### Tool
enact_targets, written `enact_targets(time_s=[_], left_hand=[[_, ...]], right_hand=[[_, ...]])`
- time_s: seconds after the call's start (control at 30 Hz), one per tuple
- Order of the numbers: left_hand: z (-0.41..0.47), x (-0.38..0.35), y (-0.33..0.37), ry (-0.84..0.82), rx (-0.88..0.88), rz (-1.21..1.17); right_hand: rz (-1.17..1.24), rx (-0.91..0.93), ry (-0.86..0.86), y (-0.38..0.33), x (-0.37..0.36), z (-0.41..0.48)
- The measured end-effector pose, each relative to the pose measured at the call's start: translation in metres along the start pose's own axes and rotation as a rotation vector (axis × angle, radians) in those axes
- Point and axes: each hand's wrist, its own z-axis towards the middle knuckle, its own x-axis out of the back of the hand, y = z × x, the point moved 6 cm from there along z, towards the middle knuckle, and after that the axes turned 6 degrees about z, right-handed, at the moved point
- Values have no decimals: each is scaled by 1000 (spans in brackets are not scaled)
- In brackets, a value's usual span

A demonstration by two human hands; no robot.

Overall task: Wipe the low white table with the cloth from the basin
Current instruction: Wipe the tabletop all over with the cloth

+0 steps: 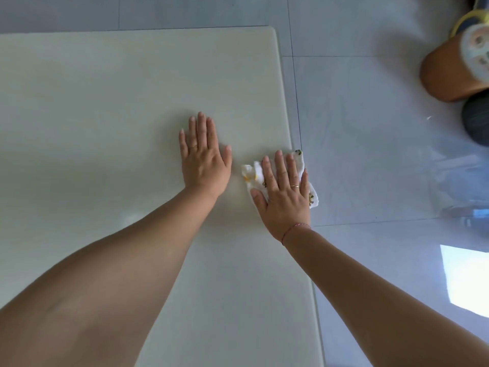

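Observation:
The low white table (105,107) fills the left and middle of the view, with its right edge running down past my right wrist. A white cloth (254,176) with small yellow and dark prints lies at that right edge, partly hanging over it. My right hand (284,193) presses flat on the cloth, fingers spread, covering most of it. Just to its left, my left hand (203,160) lies flat and bare on the tabletop, fingers apart, holding nothing. The basin is not in view.
Glossy grey floor tiles (370,154) lie to the right of the table. At the top right stand an orange-brown rounded object (447,72) with a patterned top and a dark round object (476,120). A bright patch of light (465,279) shines on the floor.

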Motion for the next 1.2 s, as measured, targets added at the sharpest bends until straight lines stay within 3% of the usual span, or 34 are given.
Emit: enact_targets(time_s=[0.2,0.53,0.97,1.2], left_hand=[[-124,2,20,-13,-237,-28],[-262,-14,37,-165,-398,12],[-360,-19,41,-163,-369,14],[-407,-9,53,-146,-205,-217]], right_hand=[[-16,-49,-22,4,-15,-72],[24,-155,-87,2,-40,-195],[86,-185,-68,-9,-62,-304],[92,-178,-179,-1,-74,-348]])
